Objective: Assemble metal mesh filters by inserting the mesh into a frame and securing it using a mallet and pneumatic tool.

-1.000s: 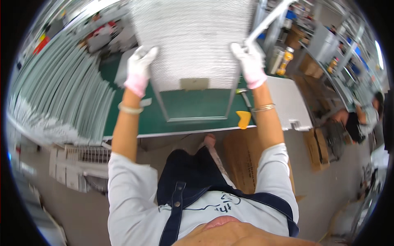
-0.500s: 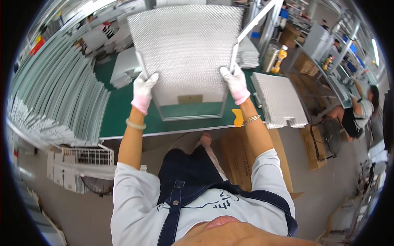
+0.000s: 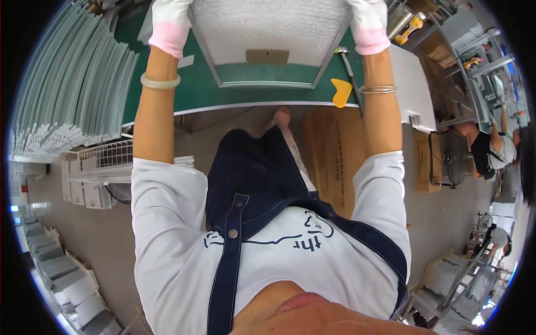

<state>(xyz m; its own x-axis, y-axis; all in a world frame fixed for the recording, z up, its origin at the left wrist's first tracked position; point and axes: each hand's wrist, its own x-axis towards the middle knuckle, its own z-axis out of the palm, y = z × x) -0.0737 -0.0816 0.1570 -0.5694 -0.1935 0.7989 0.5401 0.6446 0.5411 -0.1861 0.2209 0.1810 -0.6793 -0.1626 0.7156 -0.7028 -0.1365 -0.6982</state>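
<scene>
A silvery mesh panel (image 3: 273, 28) lies within a thin metal frame (image 3: 265, 85) over the green bench top; green shows through a gap along the near side. A small tan patch (image 3: 268, 56) marks the panel's near edge. At its left side my left hand (image 3: 171, 25), in a white glove with a pink cuff, is closed on the panel, its fingertips cut off by the picture's top. My right hand (image 3: 369, 25), gloved alike, grips the opposite side, fingers also partly out of view. Beside the right wrist lie a hammer (image 3: 349, 70) and a yellow scraper (image 3: 341, 92).
Pale frames (image 3: 67, 84) stand in a long row at left. More mesh panels (image 3: 410, 81) lie to the right, near a yellow-and-white bottle-like object (image 3: 410, 29). Below the bench edge stands a cardboard box (image 3: 329, 156). Farther right are a fan (image 3: 448, 159) and a seated co-worker (image 3: 497, 148).
The panel and both hands have shifted up toward the picture's top, and my hands are farther apart. The view has tilted nearer my body. More of the hammer now shows.
</scene>
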